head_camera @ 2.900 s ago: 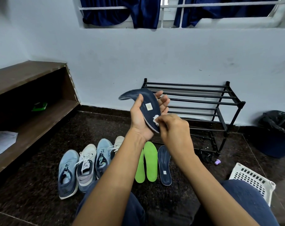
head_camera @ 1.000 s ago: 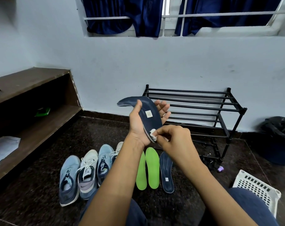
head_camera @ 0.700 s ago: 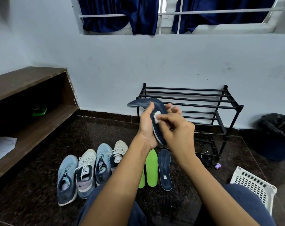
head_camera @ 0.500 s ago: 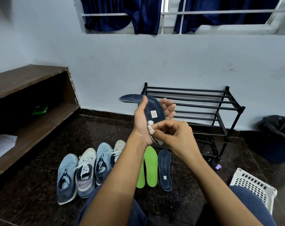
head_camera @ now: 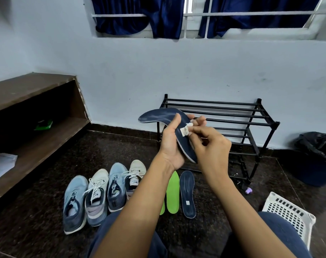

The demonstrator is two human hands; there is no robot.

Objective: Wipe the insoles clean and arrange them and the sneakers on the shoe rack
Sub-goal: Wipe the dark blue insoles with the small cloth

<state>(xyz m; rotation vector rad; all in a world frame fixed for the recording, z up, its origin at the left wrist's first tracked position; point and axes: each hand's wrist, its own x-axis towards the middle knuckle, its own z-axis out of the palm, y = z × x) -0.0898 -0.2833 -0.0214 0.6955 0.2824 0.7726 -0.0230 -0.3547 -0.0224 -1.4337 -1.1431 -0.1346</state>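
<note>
Just above the middle of the frame, the left hand (head_camera: 170, 144) grips a navy insole (head_camera: 158, 116) by its lower half, thumb laid across its face and fingers behind it, so the insole stands nearly upright with its top end curling over toward the left of the frame. The right hand (head_camera: 210, 144) pinches a small white wad (head_camera: 188, 126) between thumb and fingertips and holds it against the insole's face. Behind both hands, right of centre, a black shoe rack (head_camera: 251, 123) stands against the pale wall. On the dark floor at lower left, four sneakers (head_camera: 97, 194) sit side by side in a row, toes toward the wall. Just right of them, partly hidden by the left forearm, lie two green insoles (head_camera: 173, 194), with a second navy insole (head_camera: 187, 194) flat beside them. A white slotted basket (head_camera: 289, 213) sits at lower right, a dark bin (head_camera: 316, 159) at the right edge, and a wooden shelf (head_camera: 37, 138) runs along the left.
</note>
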